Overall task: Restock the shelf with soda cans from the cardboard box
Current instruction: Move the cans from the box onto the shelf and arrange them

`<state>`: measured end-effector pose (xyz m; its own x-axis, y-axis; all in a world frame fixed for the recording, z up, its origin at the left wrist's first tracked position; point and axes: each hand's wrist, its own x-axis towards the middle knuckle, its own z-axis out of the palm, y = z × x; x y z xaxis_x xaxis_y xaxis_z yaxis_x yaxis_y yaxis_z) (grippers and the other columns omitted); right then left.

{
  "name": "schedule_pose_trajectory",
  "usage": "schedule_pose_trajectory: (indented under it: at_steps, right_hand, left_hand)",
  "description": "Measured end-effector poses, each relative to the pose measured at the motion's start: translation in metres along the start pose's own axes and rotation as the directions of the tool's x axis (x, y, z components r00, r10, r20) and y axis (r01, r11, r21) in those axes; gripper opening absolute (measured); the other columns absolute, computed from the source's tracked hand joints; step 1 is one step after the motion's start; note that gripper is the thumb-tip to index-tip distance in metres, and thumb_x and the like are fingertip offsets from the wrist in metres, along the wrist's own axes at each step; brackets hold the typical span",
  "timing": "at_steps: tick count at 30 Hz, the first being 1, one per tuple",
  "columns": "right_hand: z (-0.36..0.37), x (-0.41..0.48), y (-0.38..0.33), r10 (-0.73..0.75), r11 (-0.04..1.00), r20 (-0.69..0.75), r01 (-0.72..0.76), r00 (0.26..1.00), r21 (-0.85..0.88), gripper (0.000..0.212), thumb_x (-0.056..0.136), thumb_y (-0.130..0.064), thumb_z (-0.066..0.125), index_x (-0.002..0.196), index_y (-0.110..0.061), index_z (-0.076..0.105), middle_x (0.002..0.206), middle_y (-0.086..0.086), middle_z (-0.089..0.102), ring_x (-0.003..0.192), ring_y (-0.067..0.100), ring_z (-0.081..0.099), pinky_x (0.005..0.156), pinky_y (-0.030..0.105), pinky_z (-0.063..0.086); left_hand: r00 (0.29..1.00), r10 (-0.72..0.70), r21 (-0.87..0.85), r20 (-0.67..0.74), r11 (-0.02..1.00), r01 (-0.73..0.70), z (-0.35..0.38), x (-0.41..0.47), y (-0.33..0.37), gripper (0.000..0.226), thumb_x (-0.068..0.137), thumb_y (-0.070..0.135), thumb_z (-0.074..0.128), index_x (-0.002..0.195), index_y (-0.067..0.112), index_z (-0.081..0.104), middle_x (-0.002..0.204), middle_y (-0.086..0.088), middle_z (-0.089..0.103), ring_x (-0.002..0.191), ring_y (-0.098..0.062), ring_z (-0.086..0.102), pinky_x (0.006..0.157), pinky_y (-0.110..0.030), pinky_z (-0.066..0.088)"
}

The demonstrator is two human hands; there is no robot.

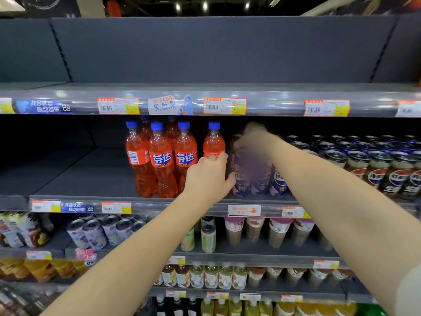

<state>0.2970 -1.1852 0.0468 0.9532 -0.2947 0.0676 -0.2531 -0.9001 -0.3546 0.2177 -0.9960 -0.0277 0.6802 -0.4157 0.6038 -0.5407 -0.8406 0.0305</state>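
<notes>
Grey metal shelving filled the view, under a dark ceiling with spot lights. The middle shelf carried orange soda bottles with blue caps, then a group of purple cans, then rows of dark cans. Price tags lined the shelf edges.

The right hand reached in over the purple cans. Its fingers were curled over the top of a blurred soda can near the shelf front. The left hand sat between the nearest bottle and the purple cans, thumb against a can's side; whether it held anything could not be told.

Lidded cups stood on the shelf below.
</notes>
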Motion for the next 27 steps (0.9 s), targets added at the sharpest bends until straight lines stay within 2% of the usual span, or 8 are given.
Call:
schedule_pose_trajectory:
  at_steps: [2,5,12,16,19,23,27]
  right_hand:
    - [0.002,0.001,-0.002,0.003,1.0,-0.013,-0.003,1.0,-0.005,0.034,0.07,-0.035,0.083,0.083,-0.015,0.058,0.082,0.002,0.061,0.063,0.011,0.056,0.047,0.021,0.039]
    - [0.002,0.0,-0.003,0.008,1.0,-0.018,-0.008,1.0,-0.007,0.034,0.072,-0.033,0.083,0.087,-0.013,0.06,0.076,0.0,0.057,0.062,0.01,0.054,0.045,0.021,0.038]
    - [-0.004,0.002,-0.003,0.018,0.999,0.024,-0.017,1.0,-0.045,0.033,0.073,-0.03,0.083,0.09,-0.012,0.062,0.081,0.002,0.059,0.066,0.013,0.057,0.045,0.021,0.039]
    - [-0.003,0.004,-0.003,0.024,0.998,0.018,-0.024,1.0,-0.049,0.041,0.071,-0.034,0.086,0.095,-0.013,0.06,0.088,0.004,0.061,0.067,0.013,0.055,0.047,0.023,0.039]
    - [-0.003,0.006,-0.001,0.002,0.997,0.039,0.001,0.999,-0.08,0.046,0.072,-0.037,0.086,0.103,-0.014,0.06,0.104,0.007,0.064,0.08,0.019,0.059,0.059,0.027,0.045]
    - [-0.004,0.005,0.012,-0.095,0.995,-0.002,0.095,0.996,-0.035,0.067,0.071,-0.045,0.085,0.127,-0.019,0.061,0.122,0.003,0.063,0.107,0.022,0.06,0.091,0.034,0.053]
    - [-0.004,-0.001,0.025,-0.184,0.978,-0.025,0.186,0.983,0.092,0.058,0.074,-0.04,0.084,0.126,-0.025,0.064,0.126,0.001,0.064,0.11,0.019,0.062,0.095,0.035,0.053]
  left_hand:
    - [1.0,-0.003,-0.014,0.001,1.0,0.003,0.0,-0.001,-0.001,0.047,0.097,0.053,0.051,0.132,0.022,0.054,0.109,-0.001,0.068,0.096,-0.024,0.063,0.063,-0.033,0.044]
    - [1.0,-0.004,-0.03,0.019,1.0,0.004,0.001,-0.003,-0.002,0.046,0.097,0.052,0.051,0.131,0.022,0.053,0.105,-0.001,0.068,0.096,-0.023,0.063,0.062,-0.032,0.042]
    - [0.999,-0.012,-0.05,0.049,0.999,0.015,0.003,-0.003,-0.001,0.049,0.099,0.051,0.05,0.138,0.022,0.051,0.11,0.0,0.068,0.099,-0.022,0.062,0.064,-0.032,0.042]
    - [0.997,-0.01,-0.058,0.07,0.998,0.015,0.002,-0.005,0.0,0.05,0.099,0.051,0.049,0.14,0.022,0.049,0.111,-0.001,0.067,0.098,-0.022,0.062,0.068,-0.034,0.051]
    - [0.997,-0.009,-0.067,0.072,0.998,0.013,0.002,-0.004,0.001,0.05,0.099,0.05,0.05,0.14,0.021,0.05,0.112,-0.002,0.067,0.1,-0.023,0.062,0.069,-0.035,0.051]
    - [0.997,0.0,-0.09,0.082,0.996,0.007,0.0,-0.004,0.008,0.047,0.1,0.048,0.051,0.137,0.02,0.051,0.107,-0.002,0.067,0.1,-0.023,0.062,0.071,-0.038,0.054]
    - [0.995,0.012,-0.108,0.101,0.994,-0.001,0.002,-0.004,0.015,0.047,0.1,0.048,0.051,0.139,0.02,0.049,0.108,-0.002,0.067,0.1,-0.023,0.062,0.072,-0.038,0.054]
